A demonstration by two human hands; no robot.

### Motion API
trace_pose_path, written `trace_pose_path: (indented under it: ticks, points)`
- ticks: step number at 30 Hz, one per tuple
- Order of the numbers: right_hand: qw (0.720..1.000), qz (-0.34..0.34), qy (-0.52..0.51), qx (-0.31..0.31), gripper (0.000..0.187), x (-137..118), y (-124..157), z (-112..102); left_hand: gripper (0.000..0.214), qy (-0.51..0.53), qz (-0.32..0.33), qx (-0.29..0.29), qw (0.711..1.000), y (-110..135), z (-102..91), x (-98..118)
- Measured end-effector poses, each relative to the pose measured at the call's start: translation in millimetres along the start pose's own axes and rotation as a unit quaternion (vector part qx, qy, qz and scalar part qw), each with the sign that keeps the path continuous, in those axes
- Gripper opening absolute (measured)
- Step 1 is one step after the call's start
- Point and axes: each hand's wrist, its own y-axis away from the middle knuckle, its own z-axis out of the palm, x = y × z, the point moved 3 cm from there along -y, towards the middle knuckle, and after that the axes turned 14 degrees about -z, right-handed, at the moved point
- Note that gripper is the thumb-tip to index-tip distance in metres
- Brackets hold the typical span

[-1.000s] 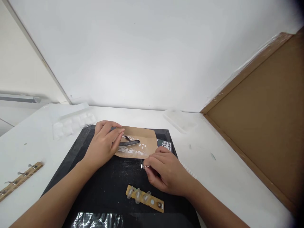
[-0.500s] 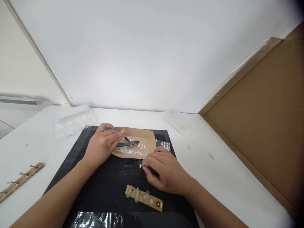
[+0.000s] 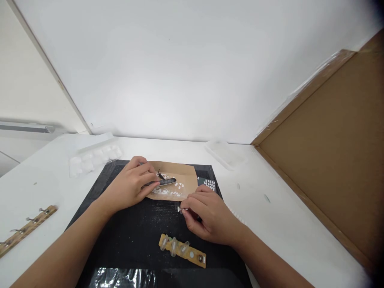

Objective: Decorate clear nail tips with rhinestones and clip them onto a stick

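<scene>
A brown paper sheet (image 3: 189, 176) lies on the black mat (image 3: 144, 228). On it are many small white pieces (image 3: 166, 193) and a dark nail file (image 3: 168, 182) with rounded end. My left hand (image 3: 136, 182) has its thumb and fingers closed around the file's left end, which they hide. A thin black tool (image 3: 161, 175) lies just behind the file. My right hand (image 3: 207, 214) pinches a small metal holder (image 3: 183, 209) with a white tip (image 3: 179, 209), in front of the paper. Below is a yellow strip (image 3: 195, 256) carrying clear nail-shaped tips (image 3: 173, 247).
At the left is a wooden strip (image 3: 28, 228) with metal posts. Clear plastic packaging (image 3: 94, 158) stands back left, a translucent tray (image 3: 225, 154) back right. A dark card with white squares (image 3: 209, 183) lies beside the paper. A cardboard panel (image 3: 327, 160) borders the right.
My left hand has moved from above the black tool down onto the nail file, its thumb now at the file. My right hand keeps its pinch on the metal holder, nearly still.
</scene>
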Motion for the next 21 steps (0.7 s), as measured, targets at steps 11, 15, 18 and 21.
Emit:
trace_pose_path:
  ticks: [11, 15, 18, 21]
  points:
    - [1.000, 0.000, -0.003, 0.005, 0.005, -1.6, -1.5, -1.3, 0.025, -0.049, -0.032, -0.016, 0.998, 3.3, 5.2, -2.8]
    - [1.000, -0.003, -0.006, 0.000, 0.005, -1.8, -1.5, -1.3, 0.023, -0.067, -0.054, 0.002, 0.996, 3.6, 5.0, -4.3]
    - [1.000, -0.006, -0.006, 0.001, 0.006, -2.3, -2.0, -1.7, 0.020, -0.068, -0.060, -0.004, 0.996, 4.8, 5.7, -3.1]
    - [1.000, -0.004, -0.004, 0.001, 0.007, -2.4, -2.4, -1.6, 0.020, -0.074, -0.074, -0.001, 0.994, 6.1, 6.6, -0.6]
